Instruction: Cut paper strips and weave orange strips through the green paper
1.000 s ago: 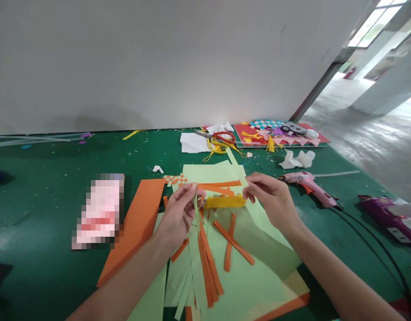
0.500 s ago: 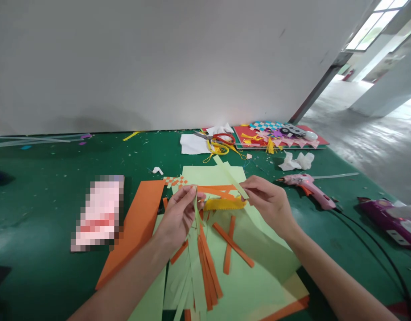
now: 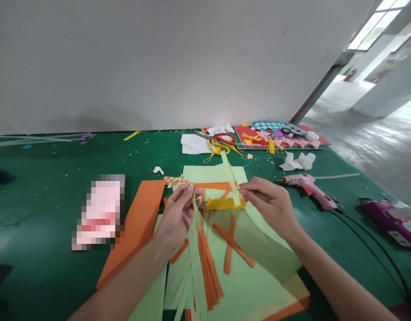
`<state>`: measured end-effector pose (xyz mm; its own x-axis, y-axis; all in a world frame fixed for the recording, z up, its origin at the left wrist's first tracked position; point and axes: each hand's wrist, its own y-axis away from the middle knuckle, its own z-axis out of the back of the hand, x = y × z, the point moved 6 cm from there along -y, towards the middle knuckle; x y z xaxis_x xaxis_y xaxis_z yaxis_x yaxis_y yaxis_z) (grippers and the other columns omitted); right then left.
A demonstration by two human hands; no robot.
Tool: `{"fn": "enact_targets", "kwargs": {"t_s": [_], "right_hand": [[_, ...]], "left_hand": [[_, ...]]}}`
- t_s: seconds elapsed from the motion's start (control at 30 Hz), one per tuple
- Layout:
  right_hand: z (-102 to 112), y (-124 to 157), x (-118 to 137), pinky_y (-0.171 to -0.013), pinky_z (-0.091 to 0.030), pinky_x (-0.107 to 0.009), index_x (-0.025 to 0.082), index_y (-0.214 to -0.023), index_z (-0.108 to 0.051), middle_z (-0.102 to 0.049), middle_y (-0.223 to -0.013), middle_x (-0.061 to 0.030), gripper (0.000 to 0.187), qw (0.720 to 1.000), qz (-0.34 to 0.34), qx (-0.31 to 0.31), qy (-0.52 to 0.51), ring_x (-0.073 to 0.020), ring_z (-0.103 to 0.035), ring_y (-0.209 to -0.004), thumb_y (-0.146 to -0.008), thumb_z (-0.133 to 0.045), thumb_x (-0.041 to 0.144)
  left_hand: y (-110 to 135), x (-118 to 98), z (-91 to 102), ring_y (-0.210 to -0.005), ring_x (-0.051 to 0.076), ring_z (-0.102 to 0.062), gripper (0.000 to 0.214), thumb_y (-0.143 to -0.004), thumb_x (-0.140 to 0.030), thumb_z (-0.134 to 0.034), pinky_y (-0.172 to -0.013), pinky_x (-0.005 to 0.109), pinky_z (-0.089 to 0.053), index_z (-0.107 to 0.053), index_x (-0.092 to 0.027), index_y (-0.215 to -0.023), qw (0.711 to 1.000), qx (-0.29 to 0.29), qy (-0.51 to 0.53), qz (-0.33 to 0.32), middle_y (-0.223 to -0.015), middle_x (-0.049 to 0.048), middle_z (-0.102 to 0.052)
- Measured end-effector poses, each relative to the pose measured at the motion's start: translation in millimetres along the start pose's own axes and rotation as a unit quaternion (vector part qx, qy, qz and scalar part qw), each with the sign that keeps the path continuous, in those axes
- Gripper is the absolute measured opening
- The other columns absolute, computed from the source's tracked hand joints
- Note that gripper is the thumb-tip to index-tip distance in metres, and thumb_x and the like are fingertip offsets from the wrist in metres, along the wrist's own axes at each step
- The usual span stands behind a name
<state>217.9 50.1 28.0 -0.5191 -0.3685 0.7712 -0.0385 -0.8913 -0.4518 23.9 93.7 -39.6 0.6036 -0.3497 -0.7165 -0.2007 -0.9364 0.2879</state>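
Note:
Between the thumb and fingers of my left hand (image 3: 178,214) hangs a narrow light green paper strip (image 3: 195,205). My right hand (image 3: 270,203) pinches another light green paper strip (image 3: 229,171) near its lower end, and its far end points up and away. Orange strips (image 3: 212,185) lie between the hands, above a yellow piece (image 3: 223,204) with a toothed edge. Below are fanned orange strips (image 3: 207,272), loose green strips (image 3: 182,285) and two crossed orange strips (image 3: 229,245), all on light green sheets (image 3: 259,285).
An orange sheet (image 3: 141,223) and a blurred-out pink item (image 3: 100,214) lie left. A pink hot glue gun (image 3: 306,187) with a black cord and a purple object (image 3: 389,223) lie right. Red-handled scissors (image 3: 228,137), crumpled tissue (image 3: 297,161) and a red board (image 3: 240,133) are farther back.
The strip in my right hand has turned to a steeper angle, and its lower end has swung left. My left hand has shifted slightly left, still pinching its strip.

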Motion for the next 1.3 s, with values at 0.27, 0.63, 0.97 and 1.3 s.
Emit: {"fn": "enact_targets", "kwargs": {"t_s": [0.27, 0.63, 0.97, 1.3], "right_hand": [[-7.8, 3.7, 1.7, -0.055, -0.040, -0.025, 0.017, -0.078, -0.067, -0.060, -0.070, -0.0025, 0.013, 0.999, 0.018, 0.037, 0.017, -0.0128, -0.052, -0.063, -0.084, -0.056, 0.013], [-17.4, 5.6, -2.5, -0.053, -0.041, -0.024, 0.018, -0.078, -0.067, -0.062, -0.071, -0.0027, 0.013, 0.996, 0.030, 0.080, 0.032, -0.0117, -0.051, -0.057, -0.085, -0.055, 0.016], [-35.1, 10.7, -3.9, -0.057, -0.042, -0.025, 0.017, -0.077, -0.068, -0.061, -0.073, -0.0043, 0.023, 0.989, -0.002, 0.148, 0.020, -0.0133, -0.054, -0.064, -0.090, -0.050, 0.024], [-45.6, 13.8, 6.1, -0.066, -0.043, -0.026, 0.020, -0.094, -0.065, -0.059, -0.088, -0.0038, 0.017, 0.976, -0.043, 0.188, -0.105, -0.0161, -0.055, -0.083, -0.082, -0.064, 0.031]], "left_hand": [[1.3, 9.6, 0.1, -0.062, 0.007, -0.061, 0.014, -0.072, -0.027, -0.076, -0.060, 0.014, -0.050, -0.066, -0.016, -0.074, 0.998, 0.041, -0.044, 0.025, -0.069, -0.0008, -0.069], [1.0, 5.6, -1.4, -0.062, 0.007, -0.060, 0.013, -0.073, -0.027, -0.075, -0.061, 0.016, -0.050, -0.066, -0.017, -0.074, 0.999, 0.038, -0.036, 0.000, -0.069, -0.0013, -0.068], [5.8, 9.3, -4.3, -0.066, 0.008, -0.058, 0.013, -0.079, -0.031, -0.069, -0.061, 0.017, -0.046, -0.064, -0.019, -0.078, 0.993, 0.056, -0.107, 0.009, -0.070, -0.0020, -0.065], [19.8, 2.9, -20.4, -0.067, 0.007, -0.059, 0.006, -0.077, -0.026, -0.071, -0.063, 0.015, -0.045, -0.068, -0.021, -0.076, 0.976, 0.113, -0.180, -0.040, -0.071, -0.0031, -0.065]]}}
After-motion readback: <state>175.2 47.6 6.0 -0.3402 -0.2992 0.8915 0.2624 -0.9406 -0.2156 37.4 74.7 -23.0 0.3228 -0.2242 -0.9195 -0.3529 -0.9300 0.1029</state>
